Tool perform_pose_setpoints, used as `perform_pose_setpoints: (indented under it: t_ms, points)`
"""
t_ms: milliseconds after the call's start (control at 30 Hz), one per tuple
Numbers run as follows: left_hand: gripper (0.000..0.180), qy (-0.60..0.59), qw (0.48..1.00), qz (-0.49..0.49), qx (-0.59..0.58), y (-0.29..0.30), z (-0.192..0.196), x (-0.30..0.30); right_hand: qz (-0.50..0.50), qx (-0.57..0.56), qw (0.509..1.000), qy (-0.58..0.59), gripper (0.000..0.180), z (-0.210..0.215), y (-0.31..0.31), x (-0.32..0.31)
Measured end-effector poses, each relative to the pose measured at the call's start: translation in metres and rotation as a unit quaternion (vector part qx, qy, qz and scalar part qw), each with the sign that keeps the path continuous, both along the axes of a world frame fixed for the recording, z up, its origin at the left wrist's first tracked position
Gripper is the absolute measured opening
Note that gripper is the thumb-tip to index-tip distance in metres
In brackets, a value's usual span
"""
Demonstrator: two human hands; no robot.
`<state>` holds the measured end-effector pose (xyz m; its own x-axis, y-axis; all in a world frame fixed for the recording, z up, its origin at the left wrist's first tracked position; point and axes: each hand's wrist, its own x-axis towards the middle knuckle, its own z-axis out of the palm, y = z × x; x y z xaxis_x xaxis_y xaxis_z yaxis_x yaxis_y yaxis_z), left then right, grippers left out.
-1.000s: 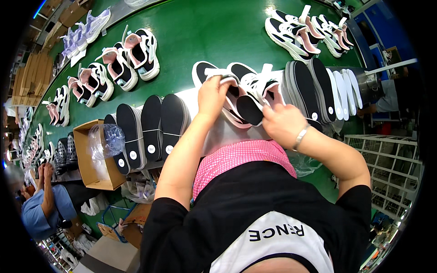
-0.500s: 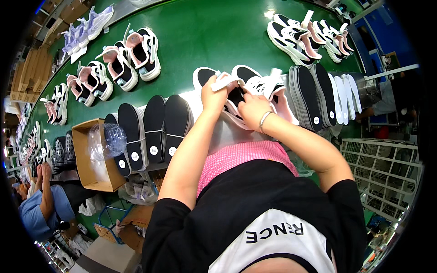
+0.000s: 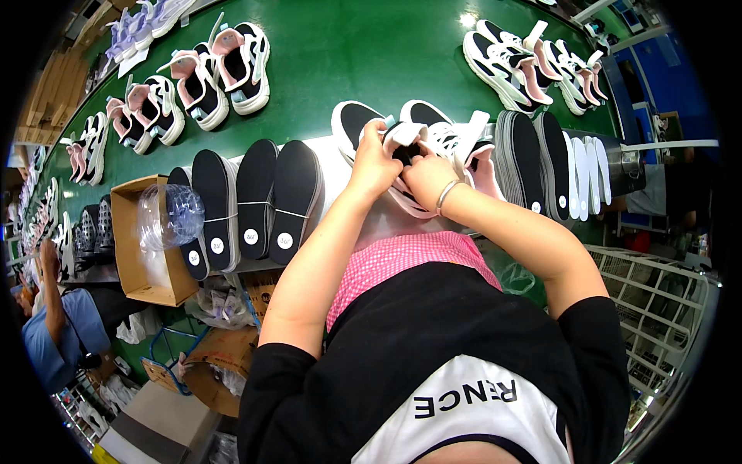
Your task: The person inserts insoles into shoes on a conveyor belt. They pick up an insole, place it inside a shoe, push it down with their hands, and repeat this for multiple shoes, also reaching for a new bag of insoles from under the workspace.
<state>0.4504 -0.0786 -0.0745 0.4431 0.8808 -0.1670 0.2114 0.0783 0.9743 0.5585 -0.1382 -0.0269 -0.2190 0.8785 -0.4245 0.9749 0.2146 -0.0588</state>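
A black, white and pink sneaker [image 3: 353, 122] lies in front of me, toe pointing away. Its collar is gripped on the left by my left hand [image 3: 374, 165], with the thumb near the opening. My right hand [image 3: 430, 182], a bracelet at its wrist, is closed at the shoe's opening; its curled fingertips are hidden inside. Immediately right stands the matching sneaker [image 3: 423, 114], its white tongue sticking up. Banded stacks of black insoles [image 3: 296, 193] lie to the left of my hands, and more black insoles [image 3: 519, 158] to the right.
Pairs of similar sneakers [image 3: 246, 69] stand at the far left of the green table [image 3: 363, 54], others [image 3: 506, 66] at the far right. An open carton [image 3: 147, 274] holds clear plastic. White insoles [image 3: 589, 178] and a wire rack [image 3: 657, 301] are right; another person [image 3: 66, 329] works left.
My right hand's fingers have moved deeper into the shoe's opening. My left hand keeps its hold on the collar. The whole view has shifted slightly.
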Motion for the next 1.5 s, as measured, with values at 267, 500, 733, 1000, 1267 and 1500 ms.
perform_pose_setpoints:
  t_ms: [267,500,733,1000,1267,1500]
  points:
    - [0.051,0.012,0.999,0.018,0.027,-0.007,0.000,0.002,0.007,-0.121,0.990,-0.076,0.025,-0.024,0.024,-0.005]
    - [0.049,0.034,0.999,0.011,0.025,-0.010,0.004,0.004,-0.036,-0.172,0.977,-0.121,0.037,-0.025,0.023,-0.009]
    - [0.052,0.044,0.999,-0.001,0.003,-0.010,0.003,0.008,0.040,-0.208,0.974,-0.087,0.050,-0.013,0.012,0.004]
    - [0.050,0.030,0.999,-0.008,-0.013,-0.012,-0.011,0.012,0.030,-0.379,0.925,0.015,0.045,0.021,-0.010,0.019]
    - [0.052,0.053,0.997,-0.023,0.044,-0.015,-0.008,0.026,-0.002,-0.318,0.948,0.011,0.040,0.017,-0.024,0.025]
    - [0.050,0.080,0.989,0.015,0.125,-0.002,-0.006,0.004,0.056,-0.001,0.964,0.261,0.031,0.039,-0.051,0.044]
